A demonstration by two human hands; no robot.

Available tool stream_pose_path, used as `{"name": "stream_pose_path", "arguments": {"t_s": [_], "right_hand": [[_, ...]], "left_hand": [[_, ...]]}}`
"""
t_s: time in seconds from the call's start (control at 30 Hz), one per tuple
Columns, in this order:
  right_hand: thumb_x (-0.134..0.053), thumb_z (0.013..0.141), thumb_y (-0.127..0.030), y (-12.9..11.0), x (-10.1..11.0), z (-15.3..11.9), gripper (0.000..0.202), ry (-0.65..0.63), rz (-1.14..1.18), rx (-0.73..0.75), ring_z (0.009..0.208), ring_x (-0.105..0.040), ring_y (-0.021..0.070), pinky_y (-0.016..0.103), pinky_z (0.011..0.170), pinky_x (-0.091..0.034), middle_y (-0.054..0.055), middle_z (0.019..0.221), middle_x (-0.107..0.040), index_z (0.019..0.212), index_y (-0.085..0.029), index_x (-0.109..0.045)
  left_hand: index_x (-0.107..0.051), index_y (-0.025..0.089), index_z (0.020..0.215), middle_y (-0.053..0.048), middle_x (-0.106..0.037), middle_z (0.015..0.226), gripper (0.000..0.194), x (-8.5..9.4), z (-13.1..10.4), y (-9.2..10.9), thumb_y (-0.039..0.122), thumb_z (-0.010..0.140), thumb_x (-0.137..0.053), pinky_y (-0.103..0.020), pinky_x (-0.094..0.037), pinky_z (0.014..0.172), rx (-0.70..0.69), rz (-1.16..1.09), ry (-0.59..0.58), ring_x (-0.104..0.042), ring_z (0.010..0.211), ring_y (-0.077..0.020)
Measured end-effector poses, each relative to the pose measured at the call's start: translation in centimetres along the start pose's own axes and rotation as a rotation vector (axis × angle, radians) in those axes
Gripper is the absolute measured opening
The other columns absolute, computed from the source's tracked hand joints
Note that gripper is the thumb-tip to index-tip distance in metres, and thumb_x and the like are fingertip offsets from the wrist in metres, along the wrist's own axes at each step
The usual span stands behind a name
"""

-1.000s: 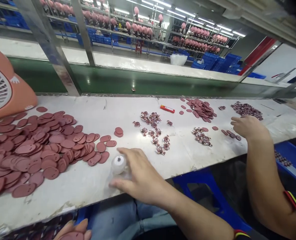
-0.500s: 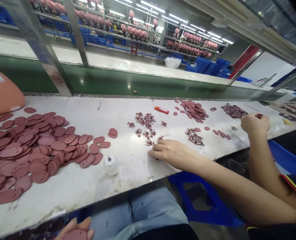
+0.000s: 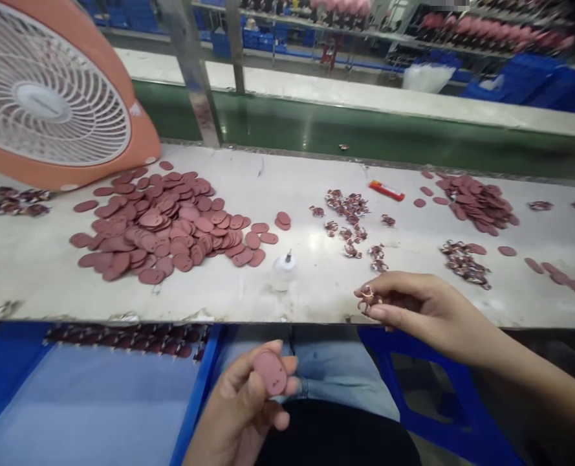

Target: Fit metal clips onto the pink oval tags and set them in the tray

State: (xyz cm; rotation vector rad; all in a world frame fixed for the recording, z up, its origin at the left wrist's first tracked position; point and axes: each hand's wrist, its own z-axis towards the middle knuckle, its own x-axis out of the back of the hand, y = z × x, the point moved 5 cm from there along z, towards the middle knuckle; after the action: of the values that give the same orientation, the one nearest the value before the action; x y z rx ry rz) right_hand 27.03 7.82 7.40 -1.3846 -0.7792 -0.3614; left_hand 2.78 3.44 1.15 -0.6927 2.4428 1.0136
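Note:
My left hand (image 3: 246, 404), in the lower middle below the table edge, grips a dull-red oval disc (image 3: 270, 373) with small holes, between thumb and fingers. My right hand (image 3: 408, 307) is just over the table's front edge, pinching a small brown piece with shiny curled ends (image 3: 367, 299). Behind it lies a loose cluster of similar curled pieces (image 3: 348, 210). A white bottle with a thin tip (image 3: 283, 272) stands to the left of my right hand. Farther left spreads a large heap of dull-red oval discs (image 3: 171, 226).
An orange fan (image 3: 146, 139) stands at the back left. A blue bin (image 3: 197, 395) at lower left holds rows of dark red pieces. A red stick-like object (image 3: 387, 190), a second disc heap (image 3: 481, 204) and more curled pieces (image 3: 464, 264) lie rightward. A blue stool (image 3: 413, 414) stands below.
The view has swung left. My left hand has risen into view with the disc. My right hand has lifted from the tabletop with a curled piece. The co-worker's fist has left view.

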Motion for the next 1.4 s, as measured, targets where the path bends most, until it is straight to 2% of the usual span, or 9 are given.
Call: {"name": "stream_pose_path", "arguments": {"t_s": [0.17, 0.23, 0.37, 0.47, 0.6, 0.77, 0.9, 1.13, 1.4], "right_hand": [[-0.062, 0.096, -0.035, -3.0, -4.0, -0.8, 0.016, -0.137, 0.508, -0.092, 0.066, -0.068, 0.0112, 0.019, 0.060, -0.059, 0.002, 0.087, -0.069, 0.102, -0.025, -0.074], [-0.064, 0.096, -0.031, -4.0, -5.0, -0.7, 0.014, -0.181, 0.608, -0.095, 0.069, -0.067, 0.0101, 0.018, 0.064, -0.058, 0.000, 0.086, -0.069, 0.105, -0.030, -0.074], [-0.070, 0.093, -0.025, -5.5, -5.4, -0.2, 0.017, -0.161, 0.475, 0.047, 0.077, -0.068, 0.0095, 0.016, 0.070, -0.054, -0.004, 0.089, -0.072, 0.106, -0.035, -0.073], [-0.069, 0.093, -0.024, -6.2, -5.8, 0.1, 0.020, -0.176, 0.454, 0.118, 0.077, -0.068, 0.0089, 0.017, 0.070, -0.053, -0.004, 0.088, -0.072, 0.108, -0.035, -0.073], [-0.069, 0.093, -0.022, -6.5, -6.1, 0.4, 0.017, -0.192, 0.402, 0.140, 0.072, -0.067, 0.0081, 0.016, 0.066, -0.052, -0.005, 0.084, -0.072, 0.106, -0.032, -0.073], [-0.068, 0.093, -0.020, -6.9, -6.1, 0.6, 0.010, -0.220, 0.316, 0.173, 0.070, -0.067, 0.0074, 0.016, 0.064, -0.051, -0.004, 0.083, -0.072, 0.100, -0.026, -0.071], [-0.067, 0.092, -0.013, -7.1, -6.0, 0.5, 0.011, -0.248, 0.292, 0.180, 0.072, -0.067, 0.0062, 0.016, 0.067, -0.051, -0.004, 0.083, -0.072, 0.099, -0.022, -0.070], [-0.067, 0.091, -0.013, -7.6, -5.8, 0.5, 0.017, -0.245, 0.225, 0.278, 0.072, -0.069, 0.0094, 0.020, 0.066, -0.054, -0.005, 0.086, -0.074, 0.103, -0.025, -0.070], [-0.067, 0.092, -0.011, -7.8, -5.9, 0.7, 0.020, -0.262, 0.187, 0.333, 0.074, -0.068, 0.0057, 0.016, 0.068, -0.054, -0.007, 0.087, -0.073, 0.107, -0.023, -0.069]], "left_hand": [[-0.082, 0.020, 0.085, -0.007, -0.079, 0.082, 0.035, -0.1, -0.3, -0.8, 0.041, 0.058, -0.092, -0.012, -0.049, 0.044, 0.102, -0.014, -0.097, -0.073, 0.068, -0.0145], [-0.082, 0.020, 0.087, -0.006, -0.078, 0.080, 0.035, 0.1, -0.2, -1.1, 0.040, 0.060, -0.092, -0.012, -0.050, 0.045, 0.123, -0.008, -0.154, -0.073, 0.069, -0.0141], [-0.082, 0.018, 0.085, -0.003, -0.072, 0.070, 0.033, 0.1, -0.2, -1.5, 0.042, 0.064, -0.090, -0.010, -0.050, 0.047, 0.134, 0.014, -0.318, -0.069, 0.067, -0.0117], [-0.081, 0.016, 0.079, -0.002, -0.068, 0.067, 0.032, 0.0, -0.3, -1.4, 0.045, 0.066, -0.088, -0.010, -0.049, 0.048, 0.111, 0.026, -0.356, -0.065, 0.064, -0.0095], [-0.081, 0.017, 0.086, -0.001, -0.069, 0.069, 0.030, 0.1, -0.5, -1.4, 0.044, 0.071, -0.085, -0.011, -0.051, 0.052, 0.115, 0.041, -0.386, -0.066, 0.068, -0.0102], [-0.081, 0.018, 0.086, -0.001, -0.071, 0.070, 0.023, 0.3, -0.5, -1.4, 0.038, 0.076, -0.083, -0.011, -0.052, 0.053, 0.119, 0.039, -0.400, -0.066, 0.067, -0.0089], [-0.081, 0.017, 0.087, -0.001, -0.071, 0.069, 0.027, 0.1, -0.4, -1.5, 0.040, 0.074, -0.083, -0.011, -0.053, 0.052, 0.124, 0.048, -0.418, -0.065, 0.065, -0.0085], [-0.082, 0.017, 0.086, -0.001, -0.070, 0.067, 0.029, 0.2, -0.1, -1.6, 0.043, 0.072, -0.084, -0.010, -0.053, 0.050, 0.138, 0.043, -0.381, -0.065, 0.063, -0.0081], [-0.082, 0.017, 0.086, -0.001, -0.069, 0.067, 0.030, 0.5, -0.1, -2.0, 0.042, 0.071, -0.085, -0.010, -0.052, 0.048, 0.175, 0.029, -0.362, -0.064, 0.062, -0.0078]]}}
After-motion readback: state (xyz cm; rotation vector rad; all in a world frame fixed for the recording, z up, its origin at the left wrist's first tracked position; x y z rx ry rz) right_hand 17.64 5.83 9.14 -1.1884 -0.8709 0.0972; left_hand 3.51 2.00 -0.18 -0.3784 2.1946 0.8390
